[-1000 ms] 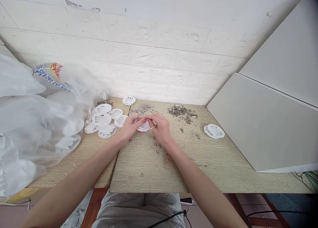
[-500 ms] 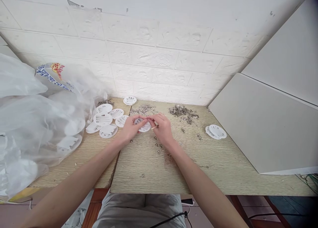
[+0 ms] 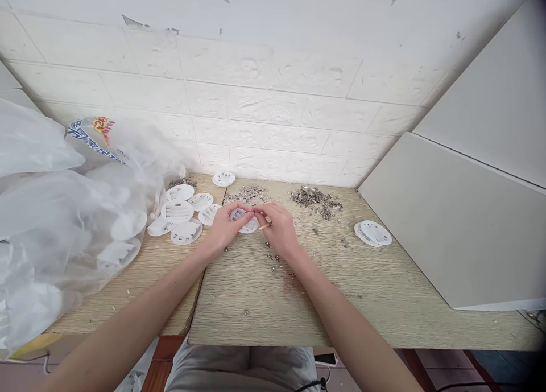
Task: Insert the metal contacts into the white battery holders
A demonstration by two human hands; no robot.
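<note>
My left hand (image 3: 228, 224) is closed on the edge of a white round plastic battery holder (image 3: 248, 225) with slots in it. My right hand (image 3: 276, 226) meets it at the far rim, thumb and finger pinched together; whatever small part may be between those fingertips is hidden. Out of the right hand's grasp sticks the end of a thin pale stick (image 3: 265, 226). Several small metal spring contacts (image 3: 273, 269) lie scattered on the table just below the hands. Beyond them are a pile of small flat metal pieces (image 3: 249, 194) and a darker pile of metal contacts (image 3: 313, 197).
Several white round holders (image 3: 177, 211) overlap at left, beside a large clear plastic bag (image 3: 98, 210) filled with more. A small stack of holders (image 3: 375, 232) sits at right near a grey-white panel (image 3: 430, 221). A brick-patterned wall (image 3: 256, 107) bounds the wooden table (image 3: 264, 324).
The whole view has tilted up slightly, so the table sits lower in the picture. Both hands keep nearly the same place and grip at the holder's rim.
</note>
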